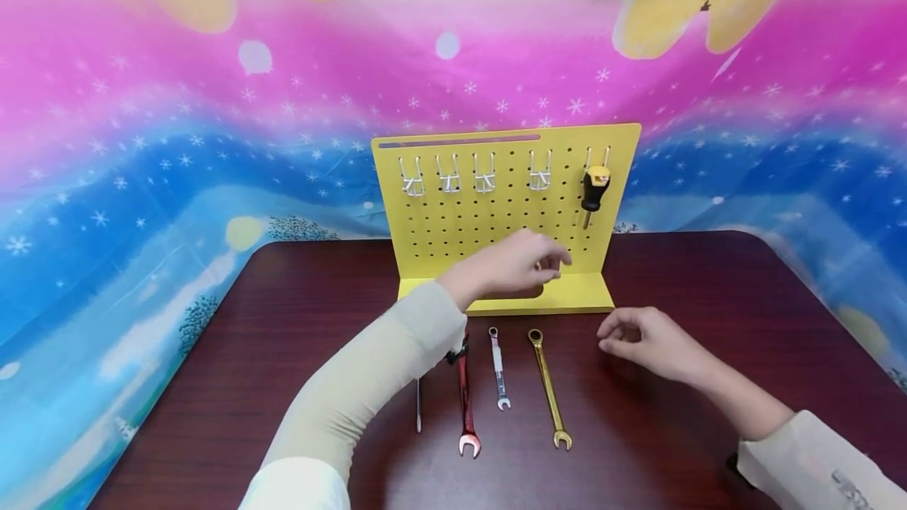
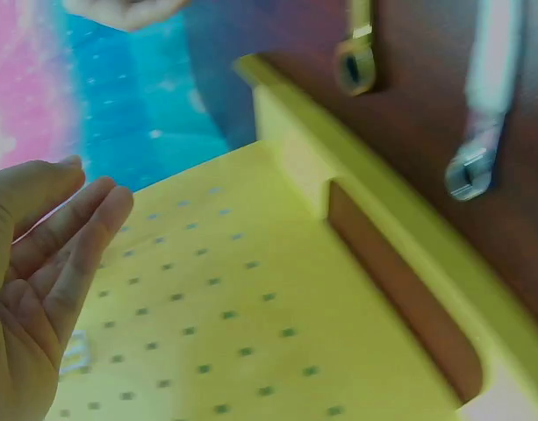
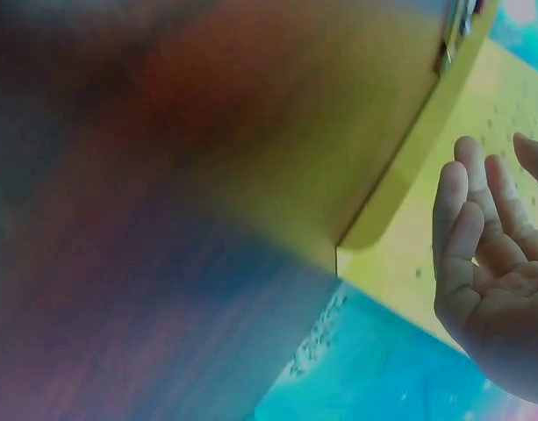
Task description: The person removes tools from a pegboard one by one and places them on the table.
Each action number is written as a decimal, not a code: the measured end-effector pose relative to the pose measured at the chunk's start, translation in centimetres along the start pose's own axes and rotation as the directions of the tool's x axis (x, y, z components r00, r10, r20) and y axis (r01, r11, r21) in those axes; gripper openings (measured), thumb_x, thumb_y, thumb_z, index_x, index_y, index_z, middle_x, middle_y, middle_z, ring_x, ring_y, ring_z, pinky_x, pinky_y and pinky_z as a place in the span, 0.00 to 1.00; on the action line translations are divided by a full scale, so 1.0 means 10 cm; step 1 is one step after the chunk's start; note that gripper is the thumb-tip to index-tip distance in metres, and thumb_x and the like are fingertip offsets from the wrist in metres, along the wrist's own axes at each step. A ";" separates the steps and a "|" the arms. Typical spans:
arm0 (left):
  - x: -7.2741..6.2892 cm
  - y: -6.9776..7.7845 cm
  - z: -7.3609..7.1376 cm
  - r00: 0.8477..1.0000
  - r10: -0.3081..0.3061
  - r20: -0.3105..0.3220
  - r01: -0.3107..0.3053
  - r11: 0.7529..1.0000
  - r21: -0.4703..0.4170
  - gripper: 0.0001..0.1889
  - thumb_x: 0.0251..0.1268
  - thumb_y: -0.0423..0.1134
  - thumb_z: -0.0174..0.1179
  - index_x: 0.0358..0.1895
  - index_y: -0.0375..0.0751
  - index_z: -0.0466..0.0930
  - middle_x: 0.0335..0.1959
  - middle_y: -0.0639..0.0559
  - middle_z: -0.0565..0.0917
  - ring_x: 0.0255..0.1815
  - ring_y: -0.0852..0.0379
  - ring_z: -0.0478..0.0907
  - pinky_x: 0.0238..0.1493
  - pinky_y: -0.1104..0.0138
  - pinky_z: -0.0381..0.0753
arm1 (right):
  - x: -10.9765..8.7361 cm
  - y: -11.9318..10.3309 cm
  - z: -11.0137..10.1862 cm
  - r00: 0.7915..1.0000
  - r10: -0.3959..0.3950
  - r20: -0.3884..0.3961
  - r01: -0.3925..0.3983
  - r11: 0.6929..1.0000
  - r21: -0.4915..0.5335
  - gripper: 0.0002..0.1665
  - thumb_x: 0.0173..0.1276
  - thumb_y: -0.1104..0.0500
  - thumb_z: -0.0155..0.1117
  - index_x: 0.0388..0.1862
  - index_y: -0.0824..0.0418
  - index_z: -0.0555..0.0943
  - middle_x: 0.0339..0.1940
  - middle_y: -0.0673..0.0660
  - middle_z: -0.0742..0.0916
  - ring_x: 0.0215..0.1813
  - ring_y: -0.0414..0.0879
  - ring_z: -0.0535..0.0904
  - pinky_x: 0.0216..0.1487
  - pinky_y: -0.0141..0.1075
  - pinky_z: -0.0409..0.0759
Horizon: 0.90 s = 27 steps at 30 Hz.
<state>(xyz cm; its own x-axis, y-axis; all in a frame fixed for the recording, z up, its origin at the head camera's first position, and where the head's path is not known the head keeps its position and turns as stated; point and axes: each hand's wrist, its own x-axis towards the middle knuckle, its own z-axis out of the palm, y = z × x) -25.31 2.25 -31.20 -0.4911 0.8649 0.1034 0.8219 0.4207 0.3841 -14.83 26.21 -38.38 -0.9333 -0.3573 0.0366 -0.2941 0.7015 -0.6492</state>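
Note:
My left hand (image 1: 520, 262) is in front of the lower part of a yellow pegboard (image 1: 496, 250), fingers loosely bent and holding nothing. In the left wrist view, its fingers (image 2: 84, 237) stand apart from the perforated panel. My right hand (image 1: 655, 343) hovers by the board's right front corner, also holding nothing; its fingers (image 3: 457, 246) are relaxed in the right wrist view. A screwdriver (image 1: 594, 191) with a black and yellow handle hangs on the rightmost hook. On the table lie a gold wrench (image 1: 548, 388), a small silver wrench (image 1: 499, 372) and a red wrench (image 1: 465, 396).
Several white wire hooks (image 1: 485, 175) line the board's upper part. A thin metal shaft (image 1: 419, 408) shows beside my left sleeve, which hides its other end. The dark red-brown table (image 1: 312, 297) backs onto a colourful printed cloth (image 1: 319, 77).

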 end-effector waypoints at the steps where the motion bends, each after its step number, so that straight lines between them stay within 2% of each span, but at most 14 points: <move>1: 0.02 0.04 -0.07 1.000 0.005 -0.015 -0.005 1.000 0.009 0.16 0.73 0.33 0.56 0.60 0.36 0.79 0.46 0.49 0.87 0.41 0.64 0.83 0.46 0.80 0.80 | 0.01 0.01 -0.04 1.000 0.013 -0.024 -0.013 1.000 -0.001 0.06 0.66 0.60 0.69 0.39 0.62 0.84 0.30 0.50 0.87 0.32 0.33 0.78 0.31 0.30 0.77; 8: 0.13 0.21 -0.47 0.994 0.040 -0.102 -0.035 0.998 0.053 0.16 0.74 0.33 0.55 0.60 0.37 0.79 0.47 0.50 0.87 0.45 0.62 0.83 0.47 0.79 0.80 | 0.11 0.05 -0.24 0.989 0.082 -0.121 -0.082 0.997 0.003 0.10 0.69 0.59 0.67 0.44 0.64 0.85 0.35 0.56 0.89 0.35 0.39 0.82 0.32 0.31 0.79; 14: 0.23 0.26 -0.69 0.989 0.028 -0.143 -0.019 0.998 0.059 0.16 0.74 0.35 0.54 0.61 0.37 0.78 0.49 0.49 0.86 0.50 0.61 0.81 0.53 0.78 0.78 | 0.21 0.10 -0.30 0.981 0.125 -0.148 -0.115 0.990 0.079 0.16 0.71 0.57 0.65 0.50 0.68 0.83 0.41 0.64 0.89 0.34 0.38 0.82 0.35 0.33 0.81; 18: 0.33 0.26 -0.75 0.983 0.010 -0.182 0.003 0.998 0.070 0.17 0.75 0.36 0.54 0.62 0.38 0.77 0.53 0.49 0.85 0.53 0.61 0.80 0.56 0.78 0.77 | 0.29 0.14 -0.29 0.971 0.151 -0.185 -0.134 0.986 0.097 0.18 0.72 0.56 0.64 0.53 0.68 0.81 0.42 0.65 0.89 0.35 0.39 0.82 0.36 0.33 0.81; 27: 0.51 0.20 -0.74 0.968 -0.032 -0.250 0.045 0.998 0.046 0.18 0.75 0.35 0.54 0.64 0.39 0.75 0.56 0.51 0.83 0.56 0.62 0.78 0.58 0.81 0.73 | 0.52 0.15 -0.25 0.940 0.217 -0.263 -0.171 0.967 0.188 0.21 0.74 0.53 0.61 0.57 0.67 0.80 0.46 0.65 0.88 0.36 0.34 0.80 0.36 0.33 0.82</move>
<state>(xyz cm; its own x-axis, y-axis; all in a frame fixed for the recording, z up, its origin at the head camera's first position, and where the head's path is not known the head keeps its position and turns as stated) -28.30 5.46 -23.08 -0.5740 0.7552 0.3166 0.8112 0.4715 0.3459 -20.62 26.96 -37.26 -0.9954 -0.0212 0.0938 -0.0865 0.6237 -0.7768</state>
